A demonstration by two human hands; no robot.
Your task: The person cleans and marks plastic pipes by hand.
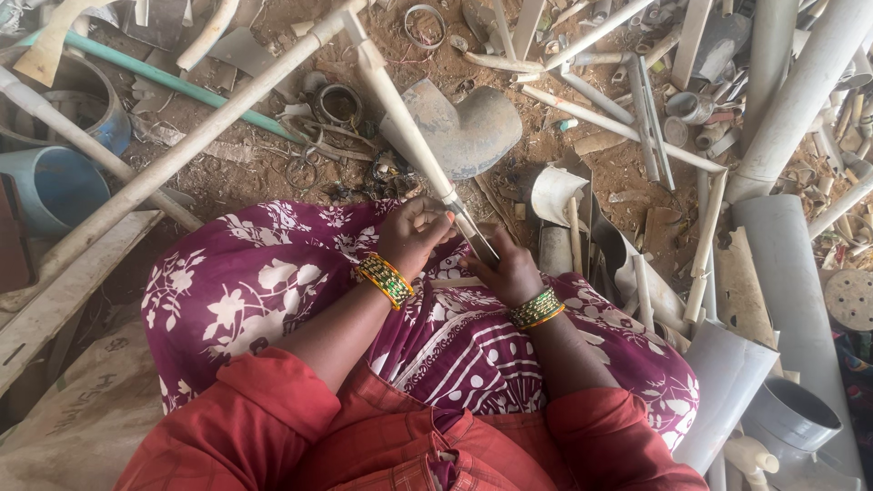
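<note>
Over the lap, draped in purple cloth with white flowers (273, 291), a long thin white pipe (400, 118) slants from the upper middle of the view down to both hands. Its lower end shows a grey, flattened-looking tip lying between them. The left hand (414, 238) is curled around the pipe just above that tip, fingers wrapped over it in a closed grasp. The right hand (507, 268) is closed too, thumb and fingers pinched on the grey end of the same pipe, just below the left hand and nearly touching it. Each wrist carries a stack of green and gold bangles (386, 278), and red sleeves (273, 418) cover the arms.

Beyond the knees, a grey pipe elbow (468, 127) lies on the dirt just right of the held pipe. Another long white pipe (182, 155) crosses diagonally at left, near a blue bucket (55, 186). Large grey pipes (791, 100) and offcuts crowd the right side.
</note>
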